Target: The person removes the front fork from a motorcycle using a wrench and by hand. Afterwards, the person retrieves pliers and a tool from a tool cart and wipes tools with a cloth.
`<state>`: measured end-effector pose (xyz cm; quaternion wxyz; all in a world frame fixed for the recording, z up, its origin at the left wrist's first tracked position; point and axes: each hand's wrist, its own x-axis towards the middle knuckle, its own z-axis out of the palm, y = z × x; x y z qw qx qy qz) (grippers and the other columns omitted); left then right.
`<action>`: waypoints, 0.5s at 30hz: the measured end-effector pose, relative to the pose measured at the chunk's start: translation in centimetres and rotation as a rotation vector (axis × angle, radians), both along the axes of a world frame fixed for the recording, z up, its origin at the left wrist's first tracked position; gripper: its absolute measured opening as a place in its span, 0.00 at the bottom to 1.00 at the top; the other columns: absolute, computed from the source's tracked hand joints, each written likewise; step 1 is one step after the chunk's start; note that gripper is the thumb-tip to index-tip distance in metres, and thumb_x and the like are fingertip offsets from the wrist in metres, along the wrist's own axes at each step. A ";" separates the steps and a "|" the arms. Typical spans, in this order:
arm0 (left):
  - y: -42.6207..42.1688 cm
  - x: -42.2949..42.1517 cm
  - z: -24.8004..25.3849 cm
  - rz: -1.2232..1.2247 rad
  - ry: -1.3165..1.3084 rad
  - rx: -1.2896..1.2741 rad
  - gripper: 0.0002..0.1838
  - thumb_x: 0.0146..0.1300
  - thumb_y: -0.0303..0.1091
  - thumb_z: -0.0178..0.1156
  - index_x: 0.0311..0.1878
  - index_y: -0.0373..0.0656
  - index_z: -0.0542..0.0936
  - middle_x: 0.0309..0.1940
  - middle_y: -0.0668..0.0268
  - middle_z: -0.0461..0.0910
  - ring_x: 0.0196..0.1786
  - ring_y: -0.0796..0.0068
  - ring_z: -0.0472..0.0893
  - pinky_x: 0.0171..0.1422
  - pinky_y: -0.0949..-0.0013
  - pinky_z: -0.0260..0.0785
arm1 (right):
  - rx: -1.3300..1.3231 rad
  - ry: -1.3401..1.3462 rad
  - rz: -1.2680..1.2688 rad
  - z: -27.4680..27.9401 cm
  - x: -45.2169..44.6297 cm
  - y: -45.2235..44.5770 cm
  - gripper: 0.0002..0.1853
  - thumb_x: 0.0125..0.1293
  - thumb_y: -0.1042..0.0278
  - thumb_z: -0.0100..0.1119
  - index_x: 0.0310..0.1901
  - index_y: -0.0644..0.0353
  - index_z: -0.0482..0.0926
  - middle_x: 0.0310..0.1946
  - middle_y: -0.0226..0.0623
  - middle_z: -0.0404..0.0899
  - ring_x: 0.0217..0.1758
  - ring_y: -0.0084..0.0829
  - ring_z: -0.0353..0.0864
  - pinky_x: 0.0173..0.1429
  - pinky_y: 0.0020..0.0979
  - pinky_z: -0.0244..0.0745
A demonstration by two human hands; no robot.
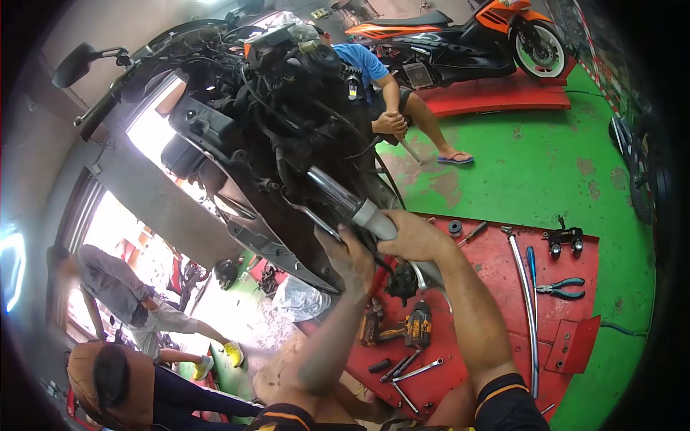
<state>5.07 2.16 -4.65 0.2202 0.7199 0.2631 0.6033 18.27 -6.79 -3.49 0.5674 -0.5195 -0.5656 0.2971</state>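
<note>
A stripped motorcycle front end [266,93] stands in front of me, with wires and dark parts exposed. From it a fork leg slants down to the right, with a shiny fork tube [333,188] above and a grey lower part [369,215]. My right hand [411,235] is wrapped around that grey lower part. To its left, my left hand [348,258] is closed on the lower end of a metal wrench [315,217], whose upper end reaches up beside the fork. The wrench's far tip is hard to make out against the dark parts.
A red lift platform [496,330] below carries an impact driver [418,325], pliers [562,289], a blue screwdriver [531,264], a long metal bar [522,309], a brake caliper [563,238] and wrenches [418,371]. A seated person [363,65] is behind the motorcycle; others are at left. An orange motorcycle [460,43] stands behind.
</note>
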 end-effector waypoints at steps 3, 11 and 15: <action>0.1 -4.3 1.7 -0.019 0.276 -0.128 0.26 0.74 0.37 0.53 0.69 0.37 0.62 0.46 0.58 0.77 0.42 0.71 0.78 0.44 0.66 0.72 | -0.070 0.064 0.062 -0.1 0.2 0.1 0.26 0.55 0.70 0.64 0.57 0.68 0.74 0.26 0.34 0.79 0.23 0.24 0.78 0.27 0.29 0.73; 0.9 -13.1 24.3 -0.208 1.026 -0.696 0.28 0.69 0.37 0.57 0.70 0.34 0.69 0.27 0.71 0.75 0.27 0.80 0.75 0.29 0.75 0.65 | -0.069 0.070 0.065 0.0 0.4 -0.1 0.24 0.56 0.70 0.64 0.55 0.67 0.75 0.25 0.34 0.79 0.23 0.24 0.79 0.28 0.30 0.74; -1.0 -11.5 13.2 -0.277 0.382 -0.604 0.26 0.69 0.29 0.54 0.69 0.33 0.68 0.22 0.73 0.68 0.20 0.87 0.66 0.20 0.81 0.51 | -0.083 0.043 0.033 0.1 0.3 0.0 0.23 0.56 0.70 0.64 0.53 0.68 0.75 0.26 0.34 0.79 0.23 0.25 0.79 0.28 0.30 0.74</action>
